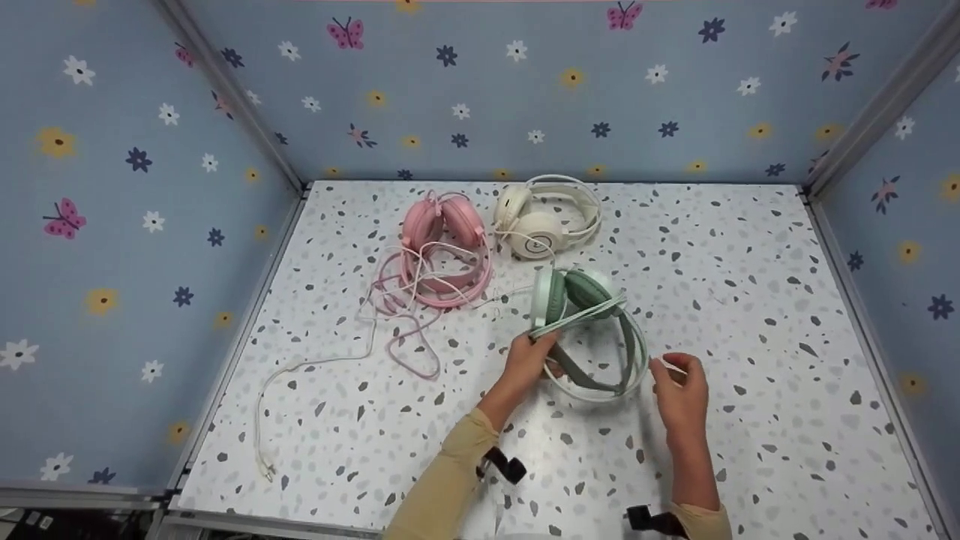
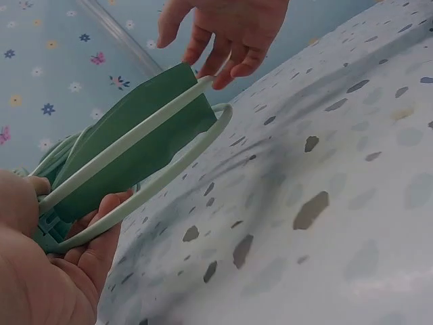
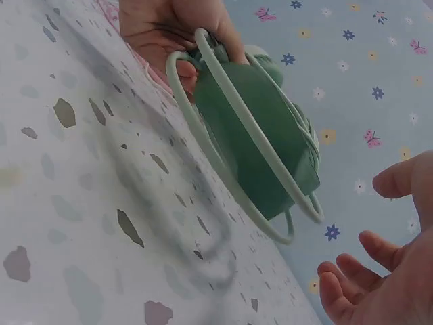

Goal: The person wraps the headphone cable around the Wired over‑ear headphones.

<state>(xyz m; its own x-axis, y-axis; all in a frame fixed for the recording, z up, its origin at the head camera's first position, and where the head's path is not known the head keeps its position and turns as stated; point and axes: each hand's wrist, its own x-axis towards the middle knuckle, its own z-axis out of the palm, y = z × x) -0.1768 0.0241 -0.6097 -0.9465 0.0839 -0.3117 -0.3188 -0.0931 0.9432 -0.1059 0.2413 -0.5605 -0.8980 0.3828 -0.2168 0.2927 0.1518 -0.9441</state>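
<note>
Green headphones [image 1: 589,296] with a pale frame and dark green headband are held above the table by my left hand [image 1: 531,358]. Its thumb and fingers grip the band's left side, where the frame meets the ear cup, as the left wrist view shows. A pale green cable [image 1: 581,316] crosses the headphones in several strands. My right hand [image 1: 682,394] is just right of the headband, apart from it, fingers loosely bent and holding nothing. In the right wrist view, a gap separates the right fingers [image 3: 358,271] from the headband [image 3: 254,135].
Pink headphones [image 1: 446,281] lie on the speckled table [image 1: 750,300], with a pink cable and a white cable tangled about them. Cream headphones [image 1: 540,232] lie at the back. A white cable's plug [image 1: 266,471] rests near the front left. Flowered panels [image 1: 525,90] enclose the table.
</note>
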